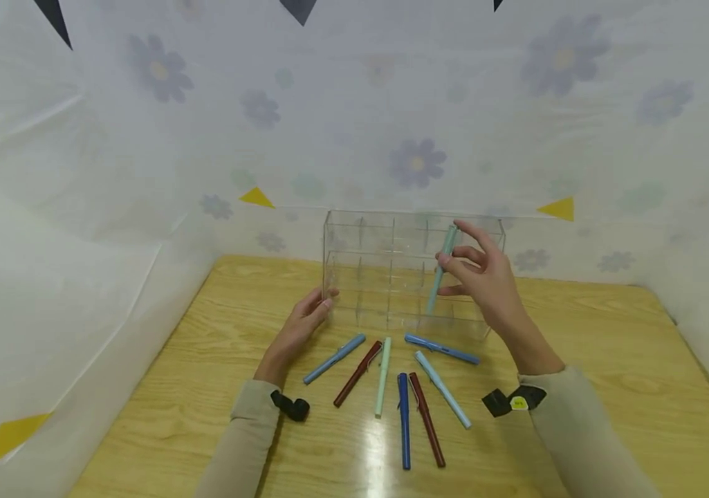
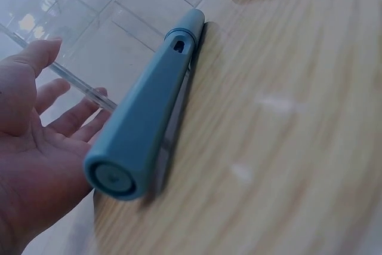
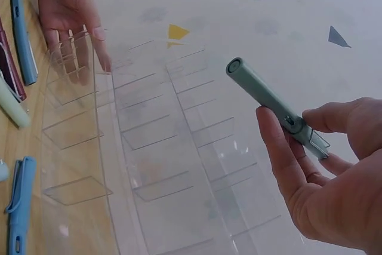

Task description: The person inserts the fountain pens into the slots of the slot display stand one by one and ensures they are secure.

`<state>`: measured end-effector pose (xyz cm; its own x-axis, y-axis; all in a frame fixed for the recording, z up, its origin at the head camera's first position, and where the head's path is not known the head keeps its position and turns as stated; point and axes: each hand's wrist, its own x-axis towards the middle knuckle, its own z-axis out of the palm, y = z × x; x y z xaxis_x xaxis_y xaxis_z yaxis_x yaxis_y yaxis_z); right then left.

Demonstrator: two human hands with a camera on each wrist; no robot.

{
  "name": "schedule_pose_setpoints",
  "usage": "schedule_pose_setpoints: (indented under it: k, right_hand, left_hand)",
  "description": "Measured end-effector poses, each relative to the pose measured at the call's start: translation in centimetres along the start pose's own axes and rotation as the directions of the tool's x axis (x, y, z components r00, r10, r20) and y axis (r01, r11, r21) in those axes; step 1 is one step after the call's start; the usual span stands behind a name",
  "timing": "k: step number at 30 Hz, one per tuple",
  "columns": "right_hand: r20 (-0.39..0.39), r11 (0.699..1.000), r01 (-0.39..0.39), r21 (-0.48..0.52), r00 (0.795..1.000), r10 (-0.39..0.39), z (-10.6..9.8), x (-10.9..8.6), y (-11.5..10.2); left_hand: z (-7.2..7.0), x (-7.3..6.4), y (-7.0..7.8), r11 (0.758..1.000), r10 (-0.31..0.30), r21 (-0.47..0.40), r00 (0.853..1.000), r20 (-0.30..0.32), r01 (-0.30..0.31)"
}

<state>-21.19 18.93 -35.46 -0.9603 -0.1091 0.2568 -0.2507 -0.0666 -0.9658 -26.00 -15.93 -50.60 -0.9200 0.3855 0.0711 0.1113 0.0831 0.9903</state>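
Observation:
A clear plastic organizer (image 1: pixel 375 273), divided into rows of small compartments, stands upright on the table. My left hand (image 1: pixel 301 321) holds its left side edge, thumb in front and fingers along the side panel. In my right hand (image 1: pixel 487 277), a grey-green pen (image 1: pixel 436 290) is pinched between thumb and fingers near its clip end. That pen slants in front of the organizer's right part, its lower end over the bottom row. Seen in the right wrist view, the pen (image 3: pixel 262 92) points its plain end toward the compartments. Closest to my left hand lies a grey-blue pen (image 2: pixel 146 106).
Several capped pens fan out before the organizer: dark red (image 1: pixel 357 374), pale green (image 1: pixel 383 377), dark blue (image 1: pixel 404 422), another dark red (image 1: pixel 427 420), light blue (image 1: pixel 444 389) and medium blue (image 1: pixel 441 348). A flowered sheet (image 1: pixel 342 159) encloses the wooden table (image 1: pixel 205 387) at back and sides.

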Motion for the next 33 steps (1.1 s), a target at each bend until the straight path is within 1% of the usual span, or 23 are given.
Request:
schedule_pose_setpoints:
  k: [4, 12, 17, 21, 28, 33]
  right_hand:
    - [-0.006, 0.999, 0.020, 0.030, 1.000, -0.020, 0.5, 1.3, -0.5]
    - [-0.079, 0.993, 0.106, 0.048, 0.992, -0.102, 2.0, 4.7, -1.1]
    - [-0.103, 0.986, 0.143, 0.083, 0.986, -0.134, 3.0, 6.7, -1.7]
    - [-0.122, 0.981, 0.161, 0.112, 0.982, -0.147, 3.6, 8.0, -1.9]
    - [-0.177, 0.979, 0.183, 0.088, 0.970, -0.165, 4.3, 9.9, -2.0]
    - [-0.214, 0.977, 0.182, 0.109, 0.964, -0.156, 4.8, 11.1, -1.8]
  left_hand:
    - [0.1, -0.1, -0.1, 1.000, -0.001, -0.007, 1.000, 0.006, 0.001]
    - [-0.2, -0.1, -0.2, 1.000, -0.010, -0.012, 1.000, -0.002, 0.010]
    - [-0.3, -0.1, -0.3, 1.000, -0.004, -0.021, 1.000, -0.011, 0.004]
    - [-0.2, -0.2, -0.5, 1.000, -0.005, -0.024, 1.000, -0.015, 0.005]
    - [0.0, -0.1, -0.5, 1.000, -0.018, -0.022, 1.000, -0.012, 0.018]
    - [0.1, -0.1, -0.3, 1.000, -0.021, -0.019, 1.000, -0.015, 0.020]
